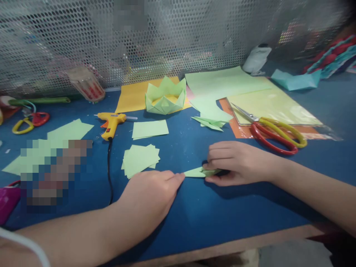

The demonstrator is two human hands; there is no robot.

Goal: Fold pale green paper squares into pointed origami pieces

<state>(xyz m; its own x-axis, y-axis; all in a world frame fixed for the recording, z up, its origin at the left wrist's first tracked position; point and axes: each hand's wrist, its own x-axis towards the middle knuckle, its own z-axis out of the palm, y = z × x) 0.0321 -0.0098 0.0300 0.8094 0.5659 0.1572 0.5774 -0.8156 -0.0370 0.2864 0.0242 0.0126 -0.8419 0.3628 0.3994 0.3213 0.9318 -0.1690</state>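
Near the front of the blue table, both hands hold one small folded piece of green paper [195,172]. My left hand [155,191] pinches its pointed left tip between closed fingers. The thicker right end is gripped by my right hand [236,163], whose fingers and thumb partly hide it. Just beyond my left hand lies a loose stack of green paper pieces [141,159], with small green rectangles [150,129] behind it. Folded pointed green pieces [211,122] rest behind my right hand. A crown-like ring of folded green paper [166,98] stands farther back.
A yellow glue gun [112,122] lies left of centre, its black cord [109,170] running forward. Large red-and-yellow-handled scissors [274,133] rest on a plastic-wrapped paper pack [278,107]. Another pair of scissors [30,122] is at far left. A perforated metal panel [178,40] borders the back.
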